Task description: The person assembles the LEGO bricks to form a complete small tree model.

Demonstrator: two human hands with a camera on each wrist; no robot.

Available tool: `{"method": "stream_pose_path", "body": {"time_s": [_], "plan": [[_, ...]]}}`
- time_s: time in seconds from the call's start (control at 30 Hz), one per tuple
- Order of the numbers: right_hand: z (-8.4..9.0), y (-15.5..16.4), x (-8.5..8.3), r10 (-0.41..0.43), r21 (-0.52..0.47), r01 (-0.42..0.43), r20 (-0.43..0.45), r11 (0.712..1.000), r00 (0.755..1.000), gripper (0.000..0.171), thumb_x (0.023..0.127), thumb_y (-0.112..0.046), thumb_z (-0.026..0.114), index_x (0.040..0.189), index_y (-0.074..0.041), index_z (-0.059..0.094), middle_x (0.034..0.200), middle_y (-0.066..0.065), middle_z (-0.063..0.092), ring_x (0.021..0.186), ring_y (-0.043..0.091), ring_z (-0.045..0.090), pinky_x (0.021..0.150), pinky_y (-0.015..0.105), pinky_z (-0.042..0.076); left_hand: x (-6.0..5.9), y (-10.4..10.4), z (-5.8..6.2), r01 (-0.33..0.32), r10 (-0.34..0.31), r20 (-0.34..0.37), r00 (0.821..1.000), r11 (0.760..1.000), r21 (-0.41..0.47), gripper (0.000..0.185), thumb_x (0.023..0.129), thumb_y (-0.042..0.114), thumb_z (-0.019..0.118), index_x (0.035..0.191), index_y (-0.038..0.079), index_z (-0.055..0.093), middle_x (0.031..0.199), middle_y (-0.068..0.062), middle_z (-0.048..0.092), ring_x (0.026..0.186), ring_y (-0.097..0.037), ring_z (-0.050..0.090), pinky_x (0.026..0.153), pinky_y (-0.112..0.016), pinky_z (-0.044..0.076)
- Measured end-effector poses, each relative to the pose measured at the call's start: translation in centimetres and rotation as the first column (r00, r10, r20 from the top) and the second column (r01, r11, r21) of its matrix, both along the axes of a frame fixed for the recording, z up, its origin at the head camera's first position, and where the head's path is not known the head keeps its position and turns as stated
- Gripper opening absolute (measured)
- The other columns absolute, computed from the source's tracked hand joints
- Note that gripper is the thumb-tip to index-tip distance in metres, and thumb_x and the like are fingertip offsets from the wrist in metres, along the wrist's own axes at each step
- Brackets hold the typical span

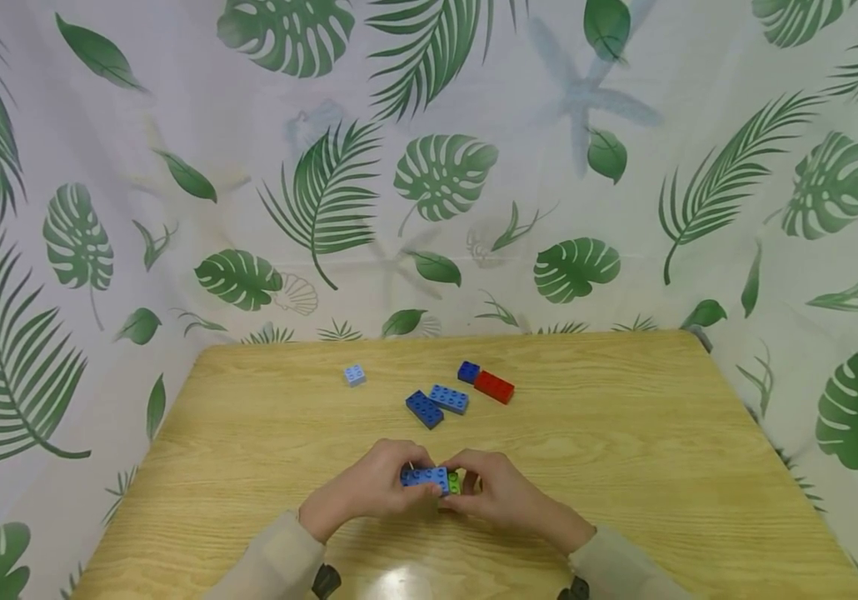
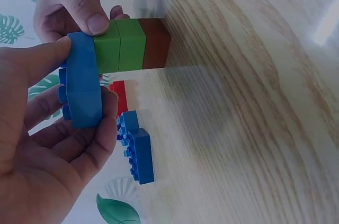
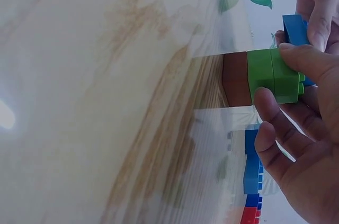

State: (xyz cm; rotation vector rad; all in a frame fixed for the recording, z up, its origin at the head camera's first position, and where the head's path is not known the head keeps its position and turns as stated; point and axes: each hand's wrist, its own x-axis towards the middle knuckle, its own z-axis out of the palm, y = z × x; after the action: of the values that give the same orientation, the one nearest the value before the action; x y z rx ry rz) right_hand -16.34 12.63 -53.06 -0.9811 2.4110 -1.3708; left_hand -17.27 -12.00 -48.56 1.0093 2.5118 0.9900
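My left hand (image 1: 376,483) pinches a blue brick (image 2: 85,83) between thumb and fingers. One end of that brick lies on top of a short stack, and its other end juts out to the left. Two green bricks (image 3: 273,75) over a brown brick (image 3: 235,78) make up the stack, which stands on the table. Some studs of the upper green brick show beside the blue one. My right hand (image 1: 500,492) grips the green part, thumb on one side and fingers on the other.
Farther back on the wooden table (image 1: 286,433) lie a dark blue brick (image 1: 425,409), a blue brick (image 1: 449,398), a small dark blue brick (image 1: 468,372) and a red brick (image 1: 494,387). A small light blue brick (image 1: 354,375) sits apart at left. Leaf-patterned cloth (image 1: 436,275) hangs behind.
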Motion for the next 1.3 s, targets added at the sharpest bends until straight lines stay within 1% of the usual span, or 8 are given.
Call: {"method": "stream_pose_path", "body": {"time_s": [0.33,0.6,0.73,0.9,1.0,1.1,1.2,1.3], "plan": [[0.2,0.0,0.0,-0.008,0.012,0.007,0.043,1.0,0.999,0.035,0.096,-0.022,0.08,0.126,-0.007,0.072,0.111,0.007,0.075,0.075,0.002,0.064,0.068,0.022,0.056,0.0,0.0,-0.4,-0.014,0.014,-0.014,1.0,1.0,-0.023,0.02,0.099,0.031,0.076,0.108,0.012,0.075,0.097,0.003,0.073,0.081,0.001,0.058,0.074,-0.018,0.051],[0.2,-0.2,0.1,-0.005,0.001,0.005,0.055,1.0,0.998,0.037,0.095,-0.025,0.081,0.127,-0.009,0.072,0.113,0.007,0.075,0.075,0.003,0.064,0.069,0.023,0.056,0.4,-0.4,-1.5,-0.049,0.046,0.047,0.998,0.997,0.063,0.023,0.1,0.037,0.073,0.113,0.018,0.073,0.104,0.005,0.074,0.087,0.0,0.063,0.079,-0.021,0.054],[0.1,-0.2,0.0,0.0,0.016,-0.001,0.064,1.0,0.998,0.04,0.095,-0.027,0.081,0.131,-0.011,0.071,0.116,0.006,0.074,0.076,0.003,0.065,0.07,0.023,0.057,0.3,-0.4,-1.7,-0.048,0.045,0.036,0.998,0.996,0.078,0.024,0.1,0.037,0.073,0.115,0.018,0.073,0.104,0.004,0.075,0.087,0.0,0.063,0.079,-0.021,0.054],[0.8,0.9,-0.8,0.008,0.027,-0.009,0.039,1.0,0.999,0.041,0.097,-0.015,0.075,0.137,-0.008,0.067,0.122,0.01,0.073,0.081,0.004,0.065,0.068,0.024,0.055,0.2,-0.3,-1.5,-0.046,0.045,0.014,0.999,0.996,0.077,0.026,0.099,0.036,0.074,0.115,0.016,0.074,0.105,0.003,0.075,0.087,0.0,0.064,0.079,-0.021,0.054],[1.3,1.9,-1.5,-0.026,0.024,0.026,0.006,0.999,1.0,0.042,0.096,-0.01,0.07,0.137,-0.003,0.065,0.122,0.017,0.073,0.082,0.004,0.064,0.066,0.024,0.054,0.2,-0.2,-1.4,-0.056,0.055,0.013,0.998,0.996,0.067,0.027,0.099,0.037,0.074,0.115,0.016,0.074,0.106,0.003,0.076,0.089,0.0,0.065,0.081,-0.021,0.055],[1.6,3.0,-2.5,-0.091,0.046,0.092,-0.025,0.995,0.996,0.041,0.098,-0.014,0.07,0.136,-0.002,0.066,0.123,0.02,0.072,0.082,0.005,0.063,0.065,0.024,0.053,0.3,-0.3,-1.5,-0.07,0.068,0.025,0.997,0.995,0.064,0.028,0.099,0.039,0.074,0.116,0.016,0.074,0.107,0.003,0.076,0.091,0.0,0.065,0.083,-0.023,0.055],[1.6,3.9,-3.5,-0.169,0.086,0.173,-0.053,0.981,0.984,0.04,0.099,-0.02,0.072,0.135,-0.003,0.067,0.124,0.019,0.073,0.083,0.007,0.062,0.067,0.023,0.053,0.4,-0.4,-1.6,-0.088,0.085,0.049,0.995,0.994,0.066,0.031,0.098,0.042,0.074,0.118,0.018,0.074,0.108,0.004,0.075,0.092,-0.002,0.065,0.084,-0.023,0.054],[1.4,4.9,-4.6,-0.239,0.102,0.246,-0.073,0.964,0.968,0.038,0.098,-0.018,0.073,0.133,-0.003,0.068,0.124,0.018,0.073,0.085,0.011,0.062,0.066,0.023,0.052,0.5,-0.5,-1.9,-0.11,0.105,0.076,0.992,0.992,0.067,0.038,0.096,0.045,0.076,0.123,0.019,0.073,0.111,0.005,0.074,0.095,-0.003,0.064,0.086,-0.024,0.054]]}}
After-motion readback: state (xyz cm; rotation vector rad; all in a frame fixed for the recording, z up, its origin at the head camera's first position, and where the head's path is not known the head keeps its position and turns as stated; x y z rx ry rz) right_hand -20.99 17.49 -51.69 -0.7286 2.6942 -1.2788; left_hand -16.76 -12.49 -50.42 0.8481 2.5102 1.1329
